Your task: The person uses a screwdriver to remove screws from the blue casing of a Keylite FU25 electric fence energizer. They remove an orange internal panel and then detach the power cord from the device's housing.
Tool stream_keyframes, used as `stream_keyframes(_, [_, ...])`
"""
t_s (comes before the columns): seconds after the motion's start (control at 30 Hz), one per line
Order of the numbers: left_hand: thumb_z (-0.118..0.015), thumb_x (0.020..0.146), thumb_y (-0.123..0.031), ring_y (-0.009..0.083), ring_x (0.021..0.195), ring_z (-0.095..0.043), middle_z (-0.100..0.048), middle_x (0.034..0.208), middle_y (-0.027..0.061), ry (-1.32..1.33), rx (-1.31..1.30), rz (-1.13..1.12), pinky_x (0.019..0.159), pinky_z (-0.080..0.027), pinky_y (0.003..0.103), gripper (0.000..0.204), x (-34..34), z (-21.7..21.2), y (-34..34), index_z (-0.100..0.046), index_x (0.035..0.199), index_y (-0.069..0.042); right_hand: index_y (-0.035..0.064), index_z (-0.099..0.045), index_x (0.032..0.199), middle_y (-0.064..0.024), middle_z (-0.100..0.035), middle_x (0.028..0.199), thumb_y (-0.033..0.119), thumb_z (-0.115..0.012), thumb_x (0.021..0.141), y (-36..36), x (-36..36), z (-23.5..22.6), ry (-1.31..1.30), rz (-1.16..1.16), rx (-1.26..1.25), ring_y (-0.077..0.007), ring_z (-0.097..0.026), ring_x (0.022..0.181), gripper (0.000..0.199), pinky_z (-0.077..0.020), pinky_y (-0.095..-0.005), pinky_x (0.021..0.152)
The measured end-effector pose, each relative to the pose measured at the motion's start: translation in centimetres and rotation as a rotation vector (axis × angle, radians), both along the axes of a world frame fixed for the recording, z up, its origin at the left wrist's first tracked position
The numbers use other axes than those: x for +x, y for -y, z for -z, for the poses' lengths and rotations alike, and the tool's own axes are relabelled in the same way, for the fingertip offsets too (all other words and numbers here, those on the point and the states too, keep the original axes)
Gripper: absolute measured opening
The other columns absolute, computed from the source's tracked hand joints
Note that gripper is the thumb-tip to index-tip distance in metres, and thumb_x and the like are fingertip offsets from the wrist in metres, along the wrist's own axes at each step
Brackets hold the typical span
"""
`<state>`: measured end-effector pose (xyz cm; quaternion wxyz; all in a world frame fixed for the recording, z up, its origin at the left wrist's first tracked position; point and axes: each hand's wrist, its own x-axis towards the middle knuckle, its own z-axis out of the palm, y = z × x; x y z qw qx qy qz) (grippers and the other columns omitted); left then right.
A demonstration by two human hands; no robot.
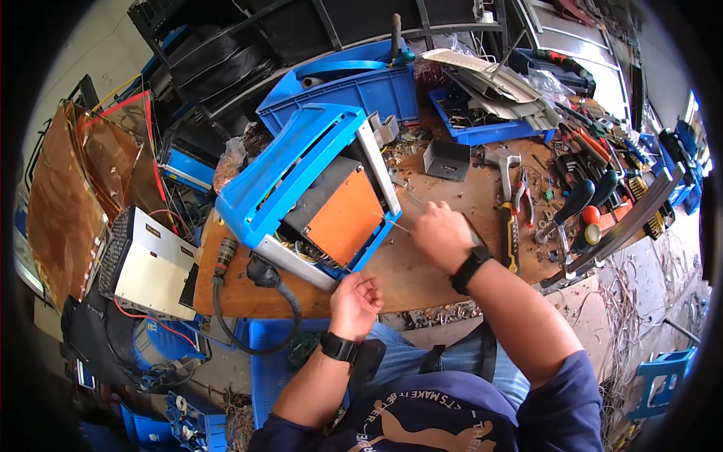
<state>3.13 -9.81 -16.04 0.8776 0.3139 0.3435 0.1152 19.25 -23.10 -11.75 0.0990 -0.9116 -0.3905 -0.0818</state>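
Note:
A blue-framed electrical unit (290, 162) with an orange block (345, 217) inside lies tilted on the wooden bench (422, 271). My right hand (440, 235) grips a thin screwdriver (397, 224) whose tip points at the unit's right edge. At the bench's front edge, just below the unit, my left hand (355, 299) is curled with its fingers closed, and I cannot make out anything in it. A thick black cable (263, 297) runs from the unit's lower left off the bench.
Pliers, screwdrivers and a hammer (506, 167) lie at the right. A small grey metal box (446, 159) sits behind my right hand. Blue bins (354, 87) stand at the back. A silver metal chassis (151, 264) and copper-coloured sheets (64, 203) are at the left.

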Motion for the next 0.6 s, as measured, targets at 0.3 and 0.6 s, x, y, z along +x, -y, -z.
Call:
stream_keyframes(0.3, [-0.051, 0.093, -0.027, 0.0153, 0.06, -0.057, -0.064, 0.078, 0.0058, -0.014, -0.004, 0.428, 0.055, -0.042, 0.028, 0.025, -2.2, 0.1, 2.5, -0.063, 0.092, -0.004, 0.0072, -0.071, 0.079, -0.0152, -0.069, 0.086, 0.015, -0.052, 0.084, -3.2, 0.1, 0.6, -0.113, 0.029, 0.036, -0.0285, -0.069, 0.082, 0.02, -0.0552, -0.0375, 0.07])
stream_keyframes(0.6, [-0.05, 0.098, -0.027, 0.0119, 0.066, -0.06, -0.066, 0.083, 0.0049, 0.15, 0.108, 0.569, 0.057, -0.045, 0.025, 0.028, -2.8, 0.0, 4.1, -0.064, 0.1, -0.002, 0.0021, -0.07, 0.076, -0.0164, -0.067, 0.07, 0.019, -0.059, 0.081, 2.1, -1.3, -0.9, -0.376, -0.046, 0.092, -0.0255, -0.067, 0.064, 0.021, -0.053, -0.0359, 0.063])
